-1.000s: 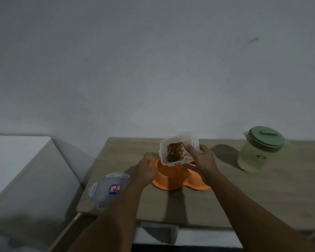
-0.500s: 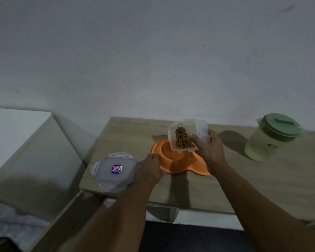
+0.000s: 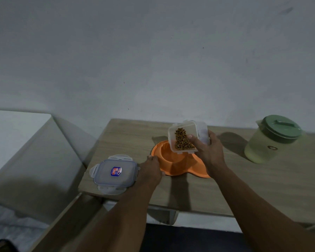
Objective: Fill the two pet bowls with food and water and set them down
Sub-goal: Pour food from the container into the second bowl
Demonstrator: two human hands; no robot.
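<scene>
An orange double pet bowl (image 3: 173, 163) lies on the wooden table (image 3: 262, 186). My right hand (image 3: 209, 151) grips a clear plastic container (image 3: 185, 136) with brown kibble, tilted with its open mouth toward me above the bowl's left well. My left hand (image 3: 150, 170) rests against the bowl's left rim; whether its fingers curl round the rim is hidden. A pale pitcher with a green lid (image 3: 270, 139) stands at the right, holding a light liquid.
The container's clear lid with blue seal (image 3: 115, 172) lies at the table's front left corner. A white surface (image 3: 11, 133) sits lower at the left. A grey wall rises behind the table. Bare tabletop lies right of the bowl.
The container has tipped further over the bowl, kibble sliding toward its lower edge. My left hand slid from the bowl's back left to its front left rim. The camera view shifted.
</scene>
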